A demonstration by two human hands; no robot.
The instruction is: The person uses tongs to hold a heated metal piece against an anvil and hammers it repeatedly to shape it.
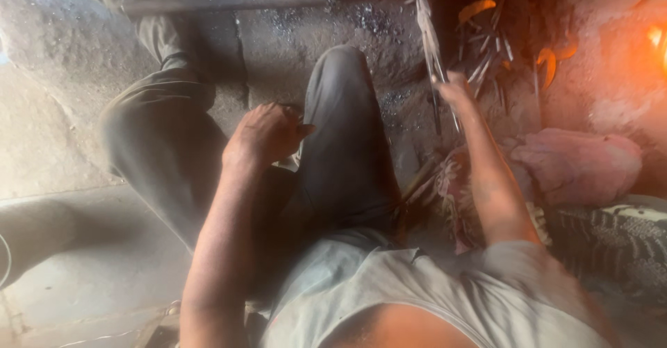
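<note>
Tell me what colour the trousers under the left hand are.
Dark grey trousers, seen in the head view.

- Metal bar lying across the dusty floor at the top.
- Heap of metal rods near the glowing fire.
- Pinkish stone beside a patterned cloth.

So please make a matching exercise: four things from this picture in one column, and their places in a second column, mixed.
Things:
1. left hand
2. right hand
3. metal rods
4. pink stone

Places:
A. on the ground near the orange glow
B. gripping long tongs
C. resting on the thigh
D. right of the forearm

Pairs: 1-C, 2-B, 3-A, 4-D
</note>
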